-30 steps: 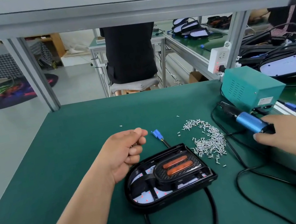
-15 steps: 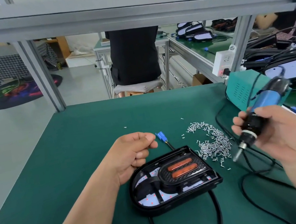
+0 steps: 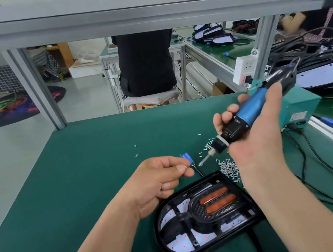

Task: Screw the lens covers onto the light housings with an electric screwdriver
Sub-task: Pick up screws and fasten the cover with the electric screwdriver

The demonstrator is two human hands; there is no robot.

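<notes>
A green bench mat (image 3: pixel 83 182) lies under my hands, and beyond it someone in black (image 3: pixel 146 63) sits with their back to me. My left hand (image 3: pixel 161 183) is curled, thumb and forefinger pinching a small screw (image 3: pixel 186 167). My right hand (image 3: pixel 257 139) grips the blue electric screwdriver (image 3: pixel 246 113), tilted so that its bit points down at my left fingertips, close but not touching. The light housing (image 3: pixel 206 217) lies on the mat just below both hands. Loose screws (image 3: pixel 228 167) are heaped under my right hand, and a teal box (image 3: pixel 301 104) stands behind it.
</notes>
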